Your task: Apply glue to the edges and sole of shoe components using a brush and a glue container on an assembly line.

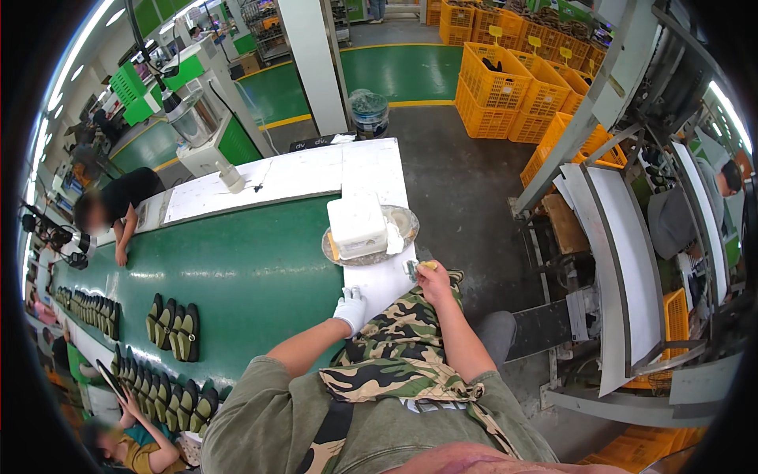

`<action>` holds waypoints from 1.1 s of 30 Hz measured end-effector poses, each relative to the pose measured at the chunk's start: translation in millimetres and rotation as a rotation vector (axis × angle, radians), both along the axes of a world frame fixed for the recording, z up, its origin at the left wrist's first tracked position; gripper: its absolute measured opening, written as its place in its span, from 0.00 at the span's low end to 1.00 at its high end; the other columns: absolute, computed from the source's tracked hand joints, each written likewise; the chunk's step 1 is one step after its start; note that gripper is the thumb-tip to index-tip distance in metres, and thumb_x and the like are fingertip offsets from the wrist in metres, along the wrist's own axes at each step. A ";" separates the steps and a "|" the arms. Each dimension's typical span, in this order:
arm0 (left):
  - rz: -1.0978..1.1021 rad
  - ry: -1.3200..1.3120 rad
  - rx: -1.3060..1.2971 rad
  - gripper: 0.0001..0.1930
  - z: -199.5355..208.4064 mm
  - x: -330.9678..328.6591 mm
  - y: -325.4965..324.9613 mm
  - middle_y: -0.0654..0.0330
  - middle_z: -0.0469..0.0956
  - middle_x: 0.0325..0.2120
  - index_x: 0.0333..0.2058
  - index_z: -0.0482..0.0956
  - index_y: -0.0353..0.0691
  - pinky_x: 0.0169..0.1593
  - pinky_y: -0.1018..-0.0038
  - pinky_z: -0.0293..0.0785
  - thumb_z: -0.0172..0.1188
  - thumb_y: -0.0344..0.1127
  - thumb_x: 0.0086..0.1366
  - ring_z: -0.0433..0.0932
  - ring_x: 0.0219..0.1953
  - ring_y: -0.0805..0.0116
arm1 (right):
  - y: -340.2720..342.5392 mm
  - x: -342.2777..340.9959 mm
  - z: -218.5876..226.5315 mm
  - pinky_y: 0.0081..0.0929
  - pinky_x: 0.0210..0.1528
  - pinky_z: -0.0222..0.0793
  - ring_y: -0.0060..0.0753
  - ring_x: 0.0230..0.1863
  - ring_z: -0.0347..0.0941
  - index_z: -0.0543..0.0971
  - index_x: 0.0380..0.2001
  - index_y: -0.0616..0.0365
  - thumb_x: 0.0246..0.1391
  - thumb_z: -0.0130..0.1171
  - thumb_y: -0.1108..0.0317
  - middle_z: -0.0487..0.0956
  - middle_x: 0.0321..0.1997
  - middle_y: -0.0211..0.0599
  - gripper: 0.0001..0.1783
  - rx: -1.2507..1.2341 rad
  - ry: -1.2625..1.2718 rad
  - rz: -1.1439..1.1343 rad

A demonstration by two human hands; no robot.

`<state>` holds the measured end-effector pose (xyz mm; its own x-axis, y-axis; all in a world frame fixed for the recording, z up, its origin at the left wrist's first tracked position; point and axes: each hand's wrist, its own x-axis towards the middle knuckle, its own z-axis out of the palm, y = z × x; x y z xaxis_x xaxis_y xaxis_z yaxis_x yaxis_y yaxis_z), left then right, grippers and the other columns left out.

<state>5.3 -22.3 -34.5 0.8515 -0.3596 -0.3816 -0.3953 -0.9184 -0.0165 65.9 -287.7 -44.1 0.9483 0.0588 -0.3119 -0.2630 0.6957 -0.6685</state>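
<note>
My left hand, in a white glove, rests on the white tabletop strip with its fingers apart and nothing in them. Bare, my right hand is closed round a small brush with a yellowish handle, held over the strip's right edge. Just beyond both hands, a white plastic container stands on a round, stained tray. A crumpled white cloth lies against the container's right side.
Green shoes stand in rows on the green conveyor belt to the left. Co-workers are beside it. A white bottle stands on the far ledge. Yellow crates are stacked at the back, and a metal rack is at right.
</note>
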 end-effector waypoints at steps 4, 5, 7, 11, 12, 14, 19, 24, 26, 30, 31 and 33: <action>-0.013 0.031 -0.020 0.27 2.3 -1.1 0.1 0.31 0.54 0.65 0.56 0.68 0.26 0.60 0.51 0.69 0.56 0.29 0.58 0.59 0.65 0.29 | -0.7 -1.5 3.3 0.24 0.36 0.70 0.24 0.30 0.72 0.73 0.32 0.53 0.54 0.64 0.76 0.77 0.31 0.29 0.09 -0.014 0.029 -0.012; -0.015 0.031 -0.020 0.27 3.6 -1.4 -0.2 0.31 0.55 0.65 0.57 0.67 0.26 0.60 0.51 0.69 0.56 0.30 0.58 0.59 0.65 0.29 | -0.5 -1.8 4.2 0.24 0.36 0.70 0.24 0.31 0.72 0.73 0.32 0.52 0.54 0.64 0.75 0.78 0.31 0.29 0.09 -0.016 0.037 -0.014; -0.020 0.031 -0.019 0.27 6.3 -1.4 -1.7 0.31 0.55 0.65 0.57 0.67 0.26 0.60 0.51 0.69 0.56 0.30 0.58 0.59 0.65 0.29 | -0.6 -2.1 3.2 0.24 0.36 0.70 0.24 0.31 0.72 0.73 0.33 0.53 0.54 0.64 0.76 0.78 0.32 0.29 0.09 -0.011 0.031 -0.020; -0.021 0.008 -0.003 0.26 4.5 -1.3 -0.9 0.31 0.56 0.64 0.56 0.67 0.27 0.59 0.52 0.70 0.55 0.29 0.58 0.60 0.65 0.30 | 0.4 -2.2 4.4 0.24 0.35 0.70 0.24 0.30 0.72 0.73 0.32 0.53 0.54 0.64 0.75 0.78 0.31 0.29 0.09 -0.011 0.013 -0.014; -0.011 0.018 -0.008 0.27 4.1 -0.8 -0.7 0.31 0.55 0.65 0.57 0.67 0.27 0.60 0.51 0.69 0.56 0.30 0.58 0.59 0.65 0.30 | 0.7 -2.4 5.3 0.24 0.35 0.70 0.24 0.30 0.72 0.73 0.32 0.53 0.54 0.64 0.75 0.78 0.31 0.29 0.09 -0.010 0.014 -0.015; -0.016 0.017 -0.002 0.27 3.4 -0.8 -0.1 0.32 0.55 0.65 0.57 0.67 0.27 0.60 0.50 0.68 0.56 0.30 0.58 0.59 0.65 0.30 | 1.4 -2.6 7.3 0.24 0.35 0.70 0.24 0.30 0.72 0.73 0.32 0.53 0.54 0.63 0.75 0.78 0.30 0.29 0.08 -0.019 0.014 -0.015; -0.016 0.026 -0.017 0.26 5.9 -1.2 -0.3 0.32 0.55 0.65 0.57 0.67 0.28 0.61 0.50 0.67 0.55 0.30 0.58 0.58 0.66 0.30 | 1.5 -2.7 8.8 0.24 0.34 0.69 0.24 0.29 0.72 0.74 0.33 0.53 0.54 0.63 0.76 0.77 0.30 0.29 0.08 -0.018 0.023 -0.023; -0.005 0.041 -0.016 0.26 6.8 -0.9 -1.4 0.32 0.54 0.66 0.57 0.67 0.29 0.62 0.50 0.66 0.55 0.29 0.59 0.57 0.67 0.30 | 1.0 -2.6 7.6 0.24 0.34 0.70 0.24 0.29 0.72 0.74 0.33 0.54 0.54 0.63 0.76 0.77 0.30 0.29 0.08 -0.006 0.016 -0.032; -0.004 0.038 -0.012 0.26 6.3 -0.7 -1.8 0.32 0.54 0.66 0.57 0.67 0.28 0.62 0.50 0.66 0.54 0.29 0.59 0.57 0.67 0.30 | 1.1 -3.0 7.5 0.24 0.35 0.70 0.24 0.29 0.72 0.74 0.33 0.54 0.54 0.63 0.76 0.77 0.30 0.29 0.07 -0.006 0.008 -0.029; -0.007 0.025 0.003 0.25 4.5 -0.8 -3.1 0.32 0.55 0.66 0.56 0.67 0.27 0.62 0.51 0.67 0.54 0.29 0.60 0.58 0.66 0.30 | 0.6 -3.0 6.0 0.25 0.35 0.70 0.24 0.29 0.72 0.74 0.33 0.55 0.54 0.63 0.76 0.77 0.30 0.29 0.07 0.008 0.003 -0.031; -0.008 0.026 0.004 0.25 3.6 -0.9 -3.2 0.32 0.55 0.66 0.56 0.67 0.27 0.62 0.51 0.67 0.54 0.29 0.60 0.58 0.66 0.30 | 0.6 -3.0 5.5 0.25 0.35 0.70 0.24 0.29 0.72 0.74 0.33 0.55 0.54 0.63 0.76 0.77 0.30 0.30 0.07 0.011 0.002 -0.035; -0.003 0.011 0.006 0.25 1.2 -0.7 -3.3 0.32 0.55 0.65 0.56 0.68 0.27 0.61 0.51 0.68 0.54 0.28 0.60 0.59 0.66 0.30 | 0.3 -2.8 4.0 0.25 0.35 0.70 0.24 0.29 0.72 0.74 0.33 0.55 0.54 0.63 0.76 0.77 0.30 0.30 0.07 0.015 0.001 -0.040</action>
<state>4.6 -25.7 -33.3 0.8461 -0.3600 -0.3931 -0.3983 -0.9171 -0.0174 63.2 -287.4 -40.0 0.9496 0.0252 -0.3125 -0.2354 0.7156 -0.6577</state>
